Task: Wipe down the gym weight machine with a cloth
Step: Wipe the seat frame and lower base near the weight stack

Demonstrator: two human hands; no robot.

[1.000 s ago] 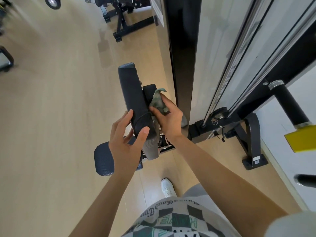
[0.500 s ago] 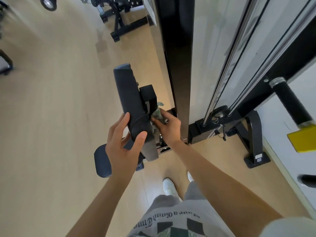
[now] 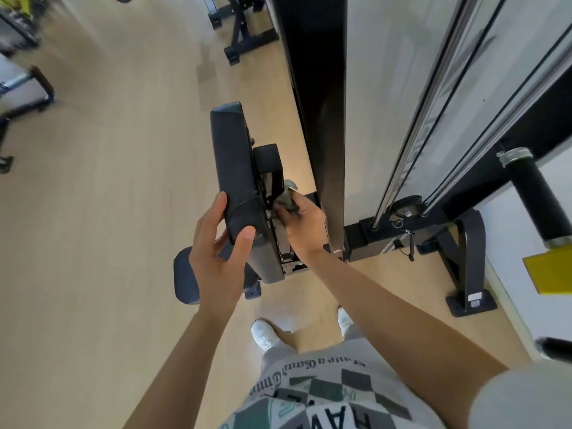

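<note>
The weight machine's black padded backrest (image 3: 236, 168) stands upright in front of me. My left hand (image 3: 218, 252) grips its top end, thumb on one side and fingers on the other. My right hand (image 3: 305, 226) holds a bunched grey-green cloth (image 3: 286, 198) against the black metal bracket (image 3: 272, 171) behind the pad. Part of the cloth is hidden inside my fist. The round black seat (image 3: 185, 278) shows below my left hand.
A tall black upright post (image 3: 322, 119) rises just right of my right hand. Chrome guide rods and cables (image 3: 411, 125) run down to the machine's base and foot (image 3: 467, 261). A black roller with a yellow part (image 3: 540, 205) juts at the right. Other equipment (image 3: 244, 29) stands far back on the wooden floor.
My right hand with the cloth has moved down the back of the pad, from near the bracket's top to its lower part. My left hand keeps its grip on the pad.
</note>
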